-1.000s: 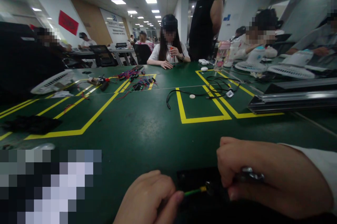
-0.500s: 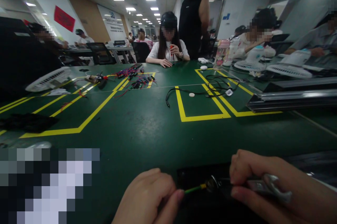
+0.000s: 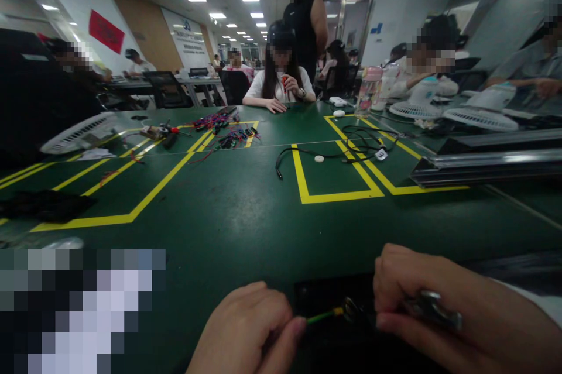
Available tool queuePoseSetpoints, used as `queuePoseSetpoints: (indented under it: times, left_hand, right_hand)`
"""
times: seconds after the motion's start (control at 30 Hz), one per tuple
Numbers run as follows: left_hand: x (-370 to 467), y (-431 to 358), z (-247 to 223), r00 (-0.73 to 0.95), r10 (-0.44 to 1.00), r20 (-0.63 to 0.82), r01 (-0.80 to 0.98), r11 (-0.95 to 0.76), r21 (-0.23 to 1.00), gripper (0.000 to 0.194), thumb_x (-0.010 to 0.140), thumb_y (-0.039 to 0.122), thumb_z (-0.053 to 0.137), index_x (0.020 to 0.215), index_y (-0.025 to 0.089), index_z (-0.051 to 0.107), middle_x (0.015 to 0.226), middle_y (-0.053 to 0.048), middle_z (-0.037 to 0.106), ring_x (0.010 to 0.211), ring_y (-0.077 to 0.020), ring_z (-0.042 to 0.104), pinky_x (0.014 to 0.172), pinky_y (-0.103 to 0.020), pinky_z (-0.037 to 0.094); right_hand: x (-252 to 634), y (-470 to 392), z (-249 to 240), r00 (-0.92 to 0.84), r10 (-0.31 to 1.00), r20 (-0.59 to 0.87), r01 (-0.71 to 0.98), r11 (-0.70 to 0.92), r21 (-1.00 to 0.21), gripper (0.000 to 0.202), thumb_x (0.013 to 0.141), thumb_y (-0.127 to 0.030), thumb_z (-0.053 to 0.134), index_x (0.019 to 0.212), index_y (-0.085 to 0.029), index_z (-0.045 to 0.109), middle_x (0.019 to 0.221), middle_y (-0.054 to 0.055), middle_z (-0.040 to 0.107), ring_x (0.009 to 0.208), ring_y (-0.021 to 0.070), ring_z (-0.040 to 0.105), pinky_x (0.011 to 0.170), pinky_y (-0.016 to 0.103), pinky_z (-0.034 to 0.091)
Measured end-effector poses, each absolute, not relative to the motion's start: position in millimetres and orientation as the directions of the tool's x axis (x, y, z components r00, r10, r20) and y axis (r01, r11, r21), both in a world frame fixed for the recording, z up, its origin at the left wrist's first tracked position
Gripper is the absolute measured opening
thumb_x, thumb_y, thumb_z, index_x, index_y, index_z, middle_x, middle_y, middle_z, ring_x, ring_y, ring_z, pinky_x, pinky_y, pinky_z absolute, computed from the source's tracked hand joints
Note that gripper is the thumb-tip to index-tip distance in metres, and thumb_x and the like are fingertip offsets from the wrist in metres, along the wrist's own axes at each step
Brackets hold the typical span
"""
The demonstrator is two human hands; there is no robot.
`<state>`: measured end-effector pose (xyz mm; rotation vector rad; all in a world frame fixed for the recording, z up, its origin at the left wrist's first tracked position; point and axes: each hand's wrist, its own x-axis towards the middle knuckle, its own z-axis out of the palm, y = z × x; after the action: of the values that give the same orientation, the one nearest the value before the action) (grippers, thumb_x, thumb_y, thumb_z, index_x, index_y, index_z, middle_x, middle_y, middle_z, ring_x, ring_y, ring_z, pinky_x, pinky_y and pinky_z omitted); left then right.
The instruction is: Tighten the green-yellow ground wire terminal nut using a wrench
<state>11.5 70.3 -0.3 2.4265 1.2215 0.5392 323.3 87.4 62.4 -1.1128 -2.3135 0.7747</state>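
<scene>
**Green wire pinched in the left hand, metal tool grasped in the right**

Your left hand (image 3: pixel 246 327) has thumb and bent fingers closed on the green wire (image 3: pixel 319 318); its yellow end (image 3: pixel 338 311) points toward your right hand (image 3: pixel 415 283), which grasps a shiny metal tool (image 3: pixel 439 309), partly hidden by your fingers; the wire lies between your hands, at the near side of the green table (image 3: pixel 246 251), with the dark piece (image 3: pixel 314 292) around and behind it. A small round metal part (image 3: pixel 348 308) sits just beside the yellow end; whether the two touch, and whether the tool reaches that part, you cannot tell in this dim light.

For good control, pinch the wire close behind its yellow end, since a long free stretch would likely bend under a push; line wire and metal part up straight, and let the right hand move in small amounts while the left acts as the anchor; ease off if the wire bows or twists; tilt the work toward the light, because dark parts against a dark backing make the contact point hard to judge.
</scene>
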Motion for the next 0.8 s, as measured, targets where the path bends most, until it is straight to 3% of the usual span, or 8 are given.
queuePoseSetpoints:
  times: [0.27, 0.5, 0.63, 0.8]
  left_hand:
    - [14.5, 74.9, 0.5, 0.550, 0.816, 0.181, 0.679, -0.562, 0.471, 0.035, 0.107, 0.019, 0.050, 0.074, 0.023, 0.059, 0.070, 0.001, 0.072, 0.065, -0.0177, 0.070, 0.060, -0.026, 0.047]
    - [13.5, 75.0, -3.5, 0.561, 0.811, 0.165, 0.682, -0.566, 0.462, 0.034, 0.107, 0.020, 0.050, 0.075, 0.023, 0.059, 0.071, 0.001, 0.073, 0.066, -0.0180, 0.071, 0.062, -0.026, 0.048]
    - [12.1, 74.8, -2.9, 0.558, 0.817, 0.147, 0.690, -0.555, 0.465, 0.034, 0.110, 0.020, 0.049, 0.079, 0.023, 0.063, 0.076, 0.001, 0.075, 0.070, -0.0184, 0.072, 0.064, -0.027, 0.050]
    - [10.0, 72.3, -4.4, 0.549, 0.815, 0.187, 0.683, -0.566, 0.462, 0.033, 0.108, 0.019, 0.052, 0.076, 0.024, 0.058, 0.072, 0.002, 0.072, 0.067, -0.0173, 0.070, 0.062, -0.026, 0.048]
  right_hand:
    - [322.0, 113.9, 84.6, -0.786, 0.608, 0.114, 0.423, 0.662, -0.618, 0.023, 0.100, -0.009, 0.075, 0.097, -0.029, 0.063, 0.093, -0.008, 0.073, 0.084, 0.0174, 0.065, 0.075, 0.030, 0.049]
    - [319.1, 128.4, 86.1, -0.859, 0.493, 0.136, 0.334, 0.742, -0.581, 0.028, 0.094, -0.001, 0.076, 0.096, -0.026, 0.064, 0.087, -0.008, 0.071, 0.078, 0.0155, 0.067, 0.088, 0.036, 0.051]
    - [320.9, 122.9, 95.5, -0.767, 0.618, 0.170, 0.393, 0.663, -0.637, 0.022, 0.095, -0.011, 0.078, 0.094, -0.030, 0.066, 0.085, -0.010, 0.069, 0.072, 0.0128, 0.062, 0.068, 0.025, 0.048]
    - [324.5, 96.1, 89.5, -0.433, 0.874, 0.220, 0.544, 0.449, -0.709, 0.019, 0.101, -0.036, 0.078, 0.085, -0.033, 0.068, 0.071, -0.010, 0.063, 0.056, 0.0140, 0.052, 0.050, 0.023, 0.042]
